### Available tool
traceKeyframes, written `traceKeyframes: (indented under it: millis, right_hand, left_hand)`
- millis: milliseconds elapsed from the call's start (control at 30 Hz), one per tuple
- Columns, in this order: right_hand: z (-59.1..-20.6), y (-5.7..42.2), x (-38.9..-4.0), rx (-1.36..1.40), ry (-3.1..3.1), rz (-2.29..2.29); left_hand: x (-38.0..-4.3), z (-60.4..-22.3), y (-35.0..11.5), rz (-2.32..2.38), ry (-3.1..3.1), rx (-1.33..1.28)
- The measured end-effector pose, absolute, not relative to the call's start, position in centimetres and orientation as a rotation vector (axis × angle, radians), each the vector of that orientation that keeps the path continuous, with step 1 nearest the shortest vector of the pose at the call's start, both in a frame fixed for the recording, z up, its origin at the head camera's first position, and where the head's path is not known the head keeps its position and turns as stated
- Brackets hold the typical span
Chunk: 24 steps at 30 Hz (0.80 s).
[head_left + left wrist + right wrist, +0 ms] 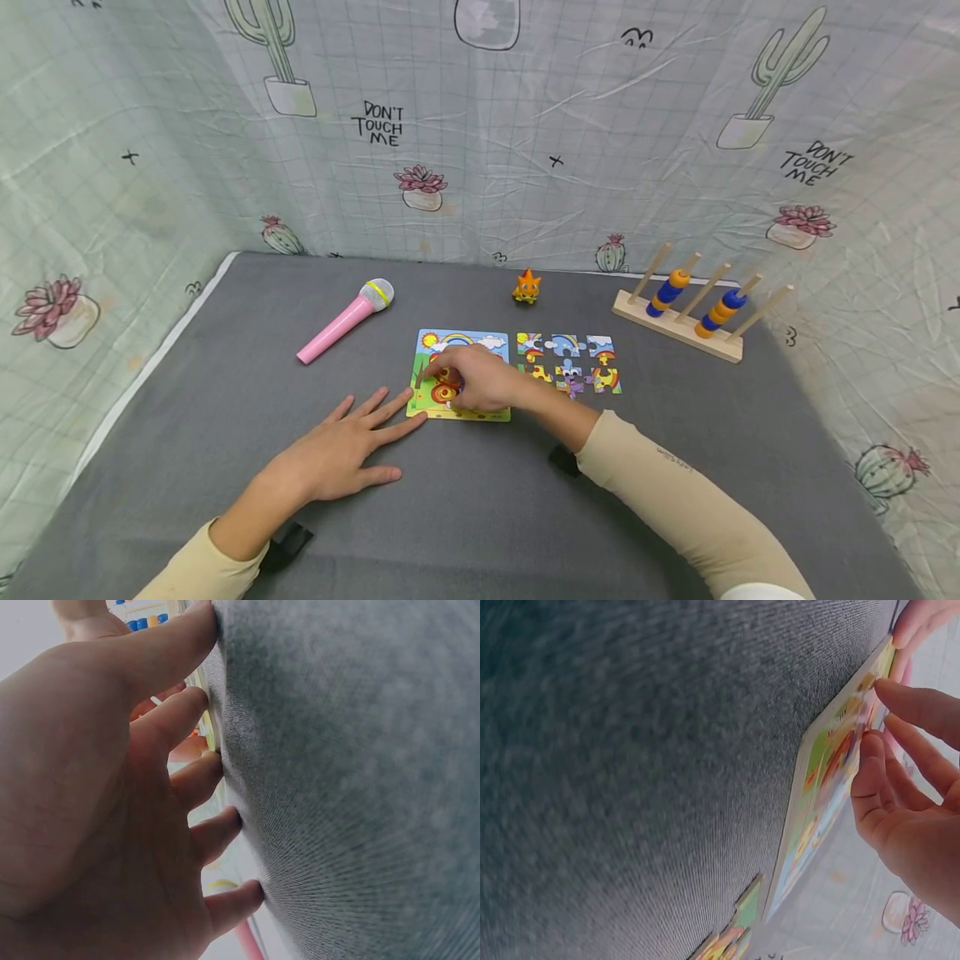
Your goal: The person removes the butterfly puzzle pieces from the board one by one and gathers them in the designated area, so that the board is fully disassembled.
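A jigsaw puzzle board with a sun, a rainbow and orange round shapes lies flat on the grey table. My left hand rests spread on the table, fingers fairly straight, with the index and middle fingertips at the board's lower left edge. Over the board's middle is my right hand, its fingers bent downward. In the right wrist view its thumb and fingertips meet the board's surface, spaced apart. Whether they pinch a puzzle piece cannot be told; the hand covers much of the picture.
Several loose puzzle pieces lie in two rows right of the board. A pink toy microphone is at the back left. Behind the board stands a small orange toy figure. A wooden peg rack with blue and orange beads stands back right.
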State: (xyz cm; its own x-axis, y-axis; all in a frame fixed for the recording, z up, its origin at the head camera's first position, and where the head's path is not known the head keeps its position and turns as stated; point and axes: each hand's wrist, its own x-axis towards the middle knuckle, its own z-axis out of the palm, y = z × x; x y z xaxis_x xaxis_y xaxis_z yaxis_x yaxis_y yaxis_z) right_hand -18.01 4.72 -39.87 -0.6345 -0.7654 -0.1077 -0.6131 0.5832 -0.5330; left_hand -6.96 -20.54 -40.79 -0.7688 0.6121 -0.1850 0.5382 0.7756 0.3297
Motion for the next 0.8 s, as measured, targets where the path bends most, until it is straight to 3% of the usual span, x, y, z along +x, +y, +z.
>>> traceKeyframes:
  millis: [800]
  right_hand:
    - [-39.98,4.21,-17.16,-1.101,2.520,-0.699]
  left_hand:
    - [-6.94,-40.89,-20.57,0.379,2.683,0.892]
